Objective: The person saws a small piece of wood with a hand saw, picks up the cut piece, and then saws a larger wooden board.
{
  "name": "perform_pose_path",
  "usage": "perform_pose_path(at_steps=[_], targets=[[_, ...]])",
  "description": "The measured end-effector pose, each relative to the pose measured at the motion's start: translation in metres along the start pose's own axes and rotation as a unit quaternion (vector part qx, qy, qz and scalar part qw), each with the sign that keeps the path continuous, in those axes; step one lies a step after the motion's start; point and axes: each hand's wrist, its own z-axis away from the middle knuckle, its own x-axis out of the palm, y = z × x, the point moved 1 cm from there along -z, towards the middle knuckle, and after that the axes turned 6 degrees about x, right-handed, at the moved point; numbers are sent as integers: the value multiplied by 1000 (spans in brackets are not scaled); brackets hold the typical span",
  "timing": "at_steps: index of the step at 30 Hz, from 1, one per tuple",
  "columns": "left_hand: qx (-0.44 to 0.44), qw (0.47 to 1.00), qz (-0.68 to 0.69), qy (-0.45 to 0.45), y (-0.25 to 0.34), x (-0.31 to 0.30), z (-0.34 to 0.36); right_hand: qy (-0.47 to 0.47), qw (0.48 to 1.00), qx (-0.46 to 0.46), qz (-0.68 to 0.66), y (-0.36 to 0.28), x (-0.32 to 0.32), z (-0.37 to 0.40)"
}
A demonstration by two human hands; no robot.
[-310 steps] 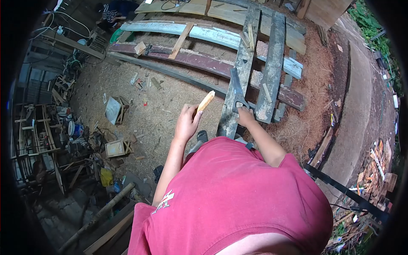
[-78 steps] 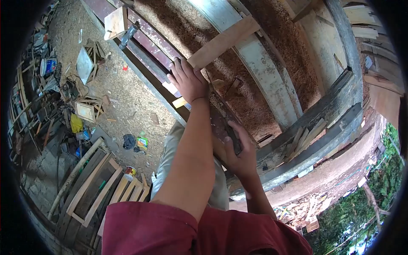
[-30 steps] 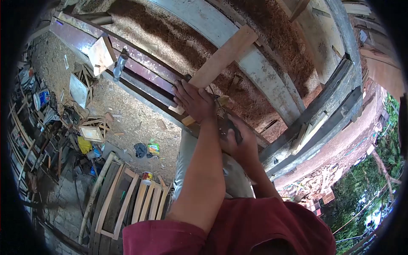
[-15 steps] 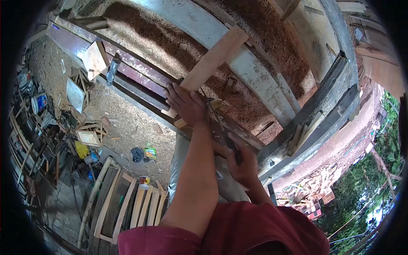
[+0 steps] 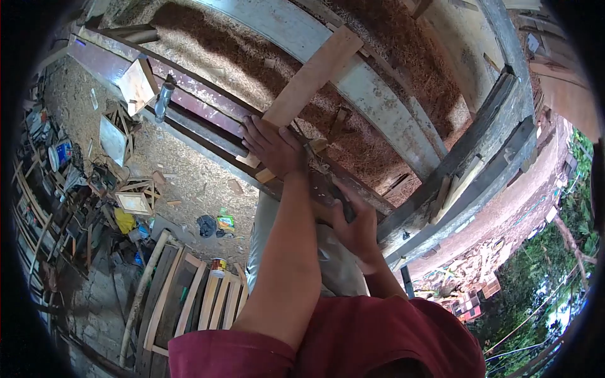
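Note:
My left hand (image 5: 275, 150) presses down on a plain wooden board (image 5: 315, 75), fingers over its left side and thumb near its right edge. The board lies slanting across the purple-brown bench beam (image 5: 201, 110) and the pale plank (image 5: 384, 107) beyond. My right hand (image 5: 357, 228) is wrapped round the dark handle of a saw (image 5: 340, 200). Its thin blade, seen nearly edge-on, runs up toward the board's right edge beside my left thumb. Small wood offcuts (image 5: 318, 145) sit by the blade.
A hammer (image 5: 164, 101) and a wooden block (image 5: 138, 87) rest on the beam to the left. A weathered, thick timber (image 5: 466, 151) borders the right. Wood frames (image 5: 214, 296), a can (image 5: 218, 267) and scraps lie on the ground at lower left.
My right hand has moved a little up and left, pushing the saw forward along the board's edge. The left hand stays on the board; the view has shifted slightly.

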Motion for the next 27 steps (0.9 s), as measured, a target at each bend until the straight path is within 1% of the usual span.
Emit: perform_pose_path(at_steps=[4,7,10,13,16,18,21,22,27], targets=[[0,1000,10,8,0,-1,-1,30,999,-20,-14,22,4,-3],[5,1000,13,19,0,0,1,29,999,-28,-29,36,4,-1],[12,1000,-4,16,-1,0,4,29,999,-23,7,33,5,2],[29,999,-9,22,-3,-1,4,5,999,-23,23,29,3,9],[39,999,12,33,-6,-3,7,-33,999,-11,-34,29,-9,11],[53,998,27,32,-10,-7,8,-11,999,-26,-28,42,-6,23],[53,990,122,49,-17,-13,12,25,998,-58,-17,58,0,31],[68,990,120,39,-20,-17,15,31,997,-66,-9,62,0,37],[139,986,95,5,-32,-44,18,52,998,-38,-29,84,-4,64]])
